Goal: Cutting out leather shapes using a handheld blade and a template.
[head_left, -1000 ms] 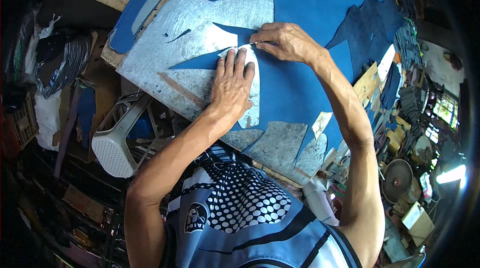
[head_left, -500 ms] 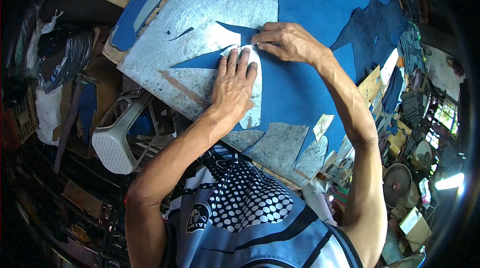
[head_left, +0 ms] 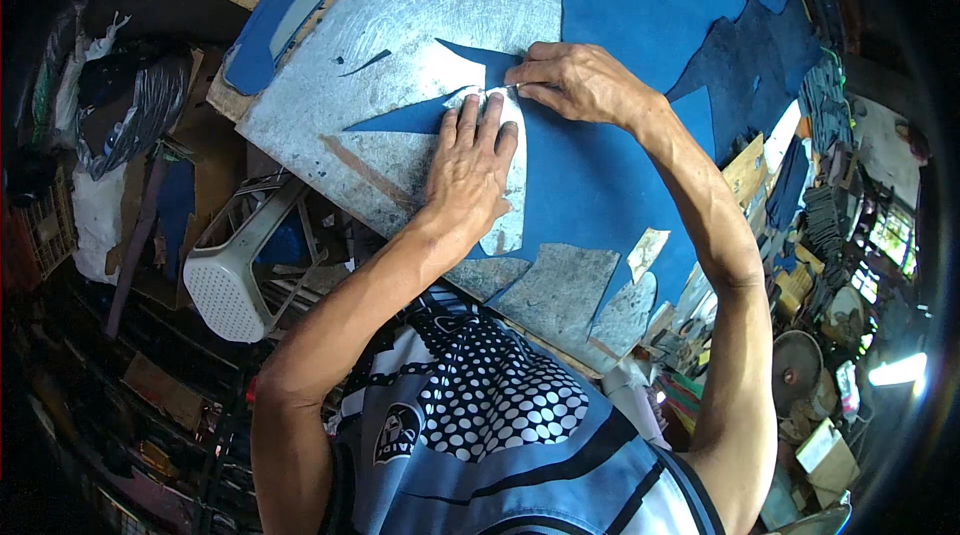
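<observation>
A large blue sheet [head_left: 600,170], which looks like leather or suede, lies on a scratched grey metal work surface [head_left: 340,110]. My left hand [head_left: 462,167] rests flat with fingers extended, its fingertips pressing a pale piece [head_left: 510,106] at the sheet's cut edge. The outline of that piece is partly hidden under the fingers. My right hand [head_left: 575,83] is closed in a pinch just right of those fingertips. Between its thumb and forefinger is a slim, knife-like tool, mostly hidden, its tip touching the blue material. Pointed blue offcuts [head_left: 405,118] extend left of the hands.
A blue strip [head_left: 255,60] lies at the board's far left. A darker blue piece [head_left: 740,65] overlaps the sheet at right. A small cream scrap [head_left: 648,253] sits near the front edge. A white plastic stool [head_left: 228,290] stands at left, and stacked scraps crowd the right.
The view has shifted slightly. Both hands keep nearly the same place and grip, and no clear movement of the sheet shows.
</observation>
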### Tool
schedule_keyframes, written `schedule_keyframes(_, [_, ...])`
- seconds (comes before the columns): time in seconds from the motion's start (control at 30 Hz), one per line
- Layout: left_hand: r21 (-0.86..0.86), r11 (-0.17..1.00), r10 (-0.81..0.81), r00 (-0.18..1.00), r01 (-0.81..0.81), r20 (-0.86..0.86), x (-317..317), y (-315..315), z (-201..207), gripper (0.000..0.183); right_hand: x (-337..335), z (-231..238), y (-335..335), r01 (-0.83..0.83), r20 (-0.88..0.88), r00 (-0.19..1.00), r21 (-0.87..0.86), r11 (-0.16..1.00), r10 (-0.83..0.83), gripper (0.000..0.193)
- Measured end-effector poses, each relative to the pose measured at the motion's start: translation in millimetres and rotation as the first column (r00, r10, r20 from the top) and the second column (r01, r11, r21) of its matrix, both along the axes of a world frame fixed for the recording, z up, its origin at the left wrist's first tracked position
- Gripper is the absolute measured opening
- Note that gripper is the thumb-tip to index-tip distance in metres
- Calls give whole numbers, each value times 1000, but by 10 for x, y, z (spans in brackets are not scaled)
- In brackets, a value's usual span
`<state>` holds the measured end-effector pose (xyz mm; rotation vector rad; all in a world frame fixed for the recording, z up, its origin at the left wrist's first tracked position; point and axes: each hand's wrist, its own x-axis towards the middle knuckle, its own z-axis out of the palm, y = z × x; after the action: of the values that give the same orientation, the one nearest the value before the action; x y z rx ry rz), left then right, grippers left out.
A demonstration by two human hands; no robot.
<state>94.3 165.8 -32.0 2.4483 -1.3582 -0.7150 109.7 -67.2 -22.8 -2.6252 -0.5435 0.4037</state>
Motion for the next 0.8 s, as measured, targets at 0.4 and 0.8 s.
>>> schedule_keyframes(0.4, [6,1000,1,999,-2,32,4,5,-3,95,-116,-50,59,87,90,993,-49,995,-82,23])
schedule_keyframes(0.8, [24,1000,3,999,-4,40,40,-18,25,95,-58,-95,-192,78,29,997,-21,997,-78,20])
